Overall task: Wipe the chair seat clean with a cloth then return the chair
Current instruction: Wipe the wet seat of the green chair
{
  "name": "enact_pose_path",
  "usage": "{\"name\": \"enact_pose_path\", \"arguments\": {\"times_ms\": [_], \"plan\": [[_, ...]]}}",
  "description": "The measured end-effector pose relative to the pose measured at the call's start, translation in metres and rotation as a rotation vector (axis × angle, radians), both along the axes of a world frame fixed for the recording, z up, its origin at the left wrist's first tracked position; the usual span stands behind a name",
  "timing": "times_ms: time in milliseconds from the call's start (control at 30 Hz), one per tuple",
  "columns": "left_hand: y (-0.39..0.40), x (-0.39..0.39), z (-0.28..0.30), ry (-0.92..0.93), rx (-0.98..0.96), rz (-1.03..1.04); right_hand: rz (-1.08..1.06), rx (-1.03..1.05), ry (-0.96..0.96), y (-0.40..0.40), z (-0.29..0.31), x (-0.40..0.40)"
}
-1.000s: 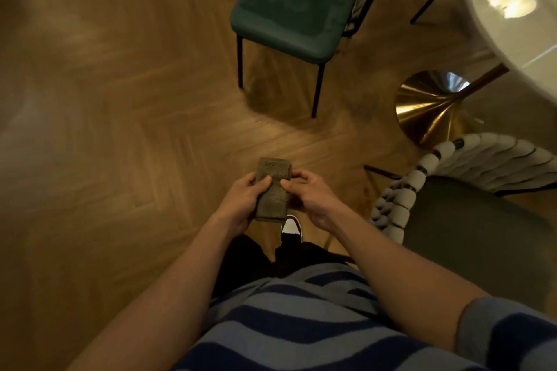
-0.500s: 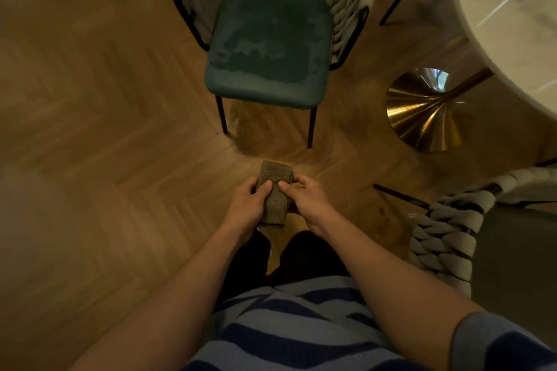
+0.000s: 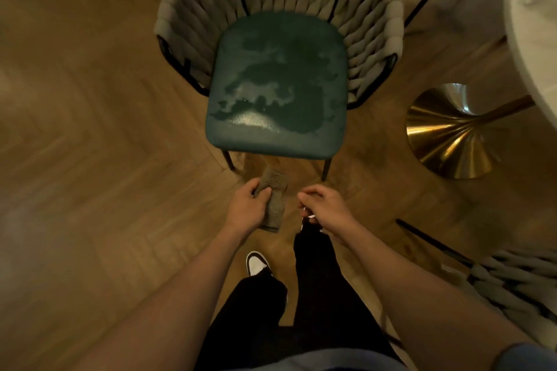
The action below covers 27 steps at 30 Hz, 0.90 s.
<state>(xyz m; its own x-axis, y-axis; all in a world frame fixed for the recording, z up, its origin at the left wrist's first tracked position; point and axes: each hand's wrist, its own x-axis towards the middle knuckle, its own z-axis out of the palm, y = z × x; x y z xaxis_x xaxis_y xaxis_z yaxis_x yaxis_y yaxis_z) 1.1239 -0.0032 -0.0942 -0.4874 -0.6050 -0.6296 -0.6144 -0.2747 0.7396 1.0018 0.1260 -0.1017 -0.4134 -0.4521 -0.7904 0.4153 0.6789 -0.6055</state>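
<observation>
while the chair point(image 3: 280, 81) stands directly ahead of the person with its green seat point(image 3: 275, 90) facing up, the cloth point(image 3: 272, 202) sits in the left hand point(image 3: 245, 209), just short of the seat's front edge and apart from it. the fingers of that hand are curled round the folded cloth with the thumb pressed on top; the cloth's long axis runs away from the body, toward the seat, one end sticking out past the fingers and the other hanging below the palm. the right hand point(image 3: 324, 208) hovers just beside it, holding nothing, its fingers loosely curled and the thumb near the forefinger. both hands are about equally near the seat, but only the left carries the cloth, so the wipe most likely falls to it: a reach forward and slightly up onto the cushion. pale, patchy marks cover much of the seat, thickest toward the front left, which lies nearly straight ahead of the left hand. no wiping seems done yet. a table point(image 3: 533, 24) with a gold base point(image 3: 452, 132) stands to the right, where the chair probably belongs afterward.
</observation>
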Motion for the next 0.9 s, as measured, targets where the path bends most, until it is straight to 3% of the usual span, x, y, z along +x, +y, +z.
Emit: {"name": "enact_pose_path", "arguments": {"times_ms": [267,533,700,900], "plan": [[-0.110,-0.015,-0.080,-0.287,-0.285,0.031,0.073,0.144,0.133,-0.026,-0.083,-0.109],[-0.196,0.004,-0.151,-0.513,-0.494,0.062,-0.049,0.338,0.224,-0.019,-0.190,-0.173],[-0.224,0.019,-0.211,-0.484,-0.550,0.005,-0.282,0.353,0.162,-0.031,-0.208,-0.171],[-0.211,-0.003,-0.228,-0.434,-0.635,-0.037,-0.458,0.167,0.049,-0.046,-0.218,-0.161]]}}
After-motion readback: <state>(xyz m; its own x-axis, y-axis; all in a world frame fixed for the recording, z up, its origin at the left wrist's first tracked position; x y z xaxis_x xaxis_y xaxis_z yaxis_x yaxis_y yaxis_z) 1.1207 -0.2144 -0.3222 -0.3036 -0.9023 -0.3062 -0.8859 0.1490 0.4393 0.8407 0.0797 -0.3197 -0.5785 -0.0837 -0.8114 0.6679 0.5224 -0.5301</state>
